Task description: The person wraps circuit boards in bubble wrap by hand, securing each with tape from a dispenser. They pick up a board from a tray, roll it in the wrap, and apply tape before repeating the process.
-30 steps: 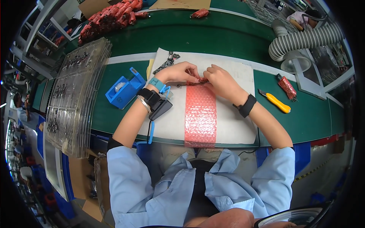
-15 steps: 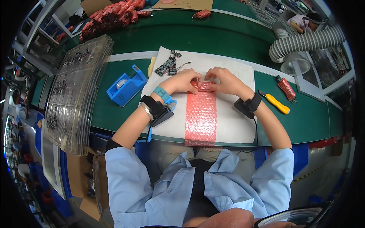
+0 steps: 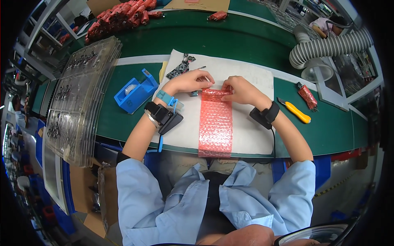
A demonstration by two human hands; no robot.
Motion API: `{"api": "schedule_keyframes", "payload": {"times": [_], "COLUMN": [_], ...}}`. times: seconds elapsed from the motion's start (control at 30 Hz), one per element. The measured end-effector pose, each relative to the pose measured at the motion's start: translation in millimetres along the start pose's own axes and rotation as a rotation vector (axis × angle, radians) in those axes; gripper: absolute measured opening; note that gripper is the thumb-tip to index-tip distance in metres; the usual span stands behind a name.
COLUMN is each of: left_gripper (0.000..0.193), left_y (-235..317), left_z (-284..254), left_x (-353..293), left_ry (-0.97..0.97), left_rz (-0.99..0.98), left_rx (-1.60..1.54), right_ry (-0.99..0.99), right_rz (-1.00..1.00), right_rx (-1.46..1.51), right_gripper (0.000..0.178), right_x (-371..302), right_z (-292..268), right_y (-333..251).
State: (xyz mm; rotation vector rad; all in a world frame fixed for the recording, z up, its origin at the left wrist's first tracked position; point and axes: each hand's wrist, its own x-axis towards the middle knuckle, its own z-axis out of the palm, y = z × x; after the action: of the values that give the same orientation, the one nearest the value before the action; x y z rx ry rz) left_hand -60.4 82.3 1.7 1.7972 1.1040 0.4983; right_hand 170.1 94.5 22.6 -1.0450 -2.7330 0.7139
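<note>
A strip of pink bubble wrap (image 3: 216,127) runs down the white sheet, its lower end hanging over the table's front edge. Its far end is rolled into a short bundle (image 3: 213,95); a small dark end of something sticks out at the left. My right hand (image 3: 242,90) pinches the right end of this roll. Just above the roll's left end is my left hand (image 3: 193,80), its fingers stretched out with a gap between thumb and forefinger. Behind my left hand lie several dark circuit boards (image 3: 178,70), partly covered by it.
A blue tape dispenser (image 3: 135,92) and stacked clear trays (image 3: 78,102) stand to the left. On the right are a yellow-handled cutter (image 3: 298,112), a wrapped red bundle (image 3: 307,97) and a ribbed grey duct (image 3: 332,51). Many red bundles (image 3: 123,18) are heaped at the far left.
My left hand has come off the roll toward the left and its fingers have straightened, baring the roll's left end. My right hand has closed down onto the roll's right end.
</note>
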Motion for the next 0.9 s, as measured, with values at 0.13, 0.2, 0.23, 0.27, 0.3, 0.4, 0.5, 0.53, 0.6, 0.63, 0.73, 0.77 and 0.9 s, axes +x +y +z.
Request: {"api": "schedule_keyframes", "payload": {"times": [0.13, 0.2, 0.23, 0.27, 0.3, 0.4, 0.5, 0.53, 0.6, 0.63, 0.73, 0.77, 0.9], "left_gripper": [0.031, 0.033, 0.033, 0.033, 0.034, 0.034, 0.035, 0.035, 0.037, 0.037, 0.037, 0.037, 0.035], "left_y": [1.5, 7.4, 6.8, 5.8, 5.1, 3.2, 1.4, -1.6, -4.3, -4.9, -7.8, -8.1, -10.3], "left_z": [5.5, 7.9, 8.0, 7.8, 7.6, 7.4, 7.9, 9.2, 10.9, 11.0, 11.6, 11.6, 12.6], "left_x": [-2.3, -2.4, -2.2, -2.0, -1.8, -0.7, 1.8, 4.1, 7.4, 8.1, 8.6, 8.5, 8.0], "left_ry": [-0.013, -0.053, -0.053, -0.054, -0.055, -0.052, -0.047, -0.014, 0.054, 0.056, 0.09, 0.093, 0.12], "left_rz": [-0.002, -0.012, -0.012, -0.013, -0.014, -0.024, -0.043, -0.015, 0.04, 0.042, 0.053, 0.054, 0.065], "left_rx": [0.119, 0.21, 0.209, 0.209, 0.209, 0.199, 0.179, 0.195, 0.225, 0.226, 0.268, 0.268, 0.162], "right_ry": [0.017, 0.001, -0.014, -0.029, -0.03, -0.035, -0.044, -0.048, -0.041, -0.033, -0.018, -0.012, -0.099], "right_rz": [-0.014, 0.009, 0.032, 0.055, 0.054, 0.079, 0.078, 0.077, 0.072, 0.068, 0.042, 0.022, -0.002], "right_rx": [-0.012, 0.031, 0.074, 0.116, 0.116, 0.145, 0.113, 0.097, 0.104, 0.111, 0.057, 0.0, -0.155], "right_gripper": [0.026, 0.026, 0.026, 0.026, 0.026, 0.027, 0.028, 0.028, 0.028, 0.029, 0.029, 0.029, 0.026], "right_x": [-1.2, -1.3, -1.4, -1.4, -1.4, -0.9, 2.6, 4.1, 7.3, 9.1, 11.9, 12.4, 20.5], "right_z": [-0.1, 1.7, 2.7, 3.3, 3.3, 1.9, -2.8, -4.6, -7.3, -8.9, -9.9, -10.2, -27.4], "right_y": [3.1, 3.6, 3.9, 3.7, 3.8, 5.9, 8.6, 9.8, 14.6, 16.3, 18.5, 17.4, 13.7]}}
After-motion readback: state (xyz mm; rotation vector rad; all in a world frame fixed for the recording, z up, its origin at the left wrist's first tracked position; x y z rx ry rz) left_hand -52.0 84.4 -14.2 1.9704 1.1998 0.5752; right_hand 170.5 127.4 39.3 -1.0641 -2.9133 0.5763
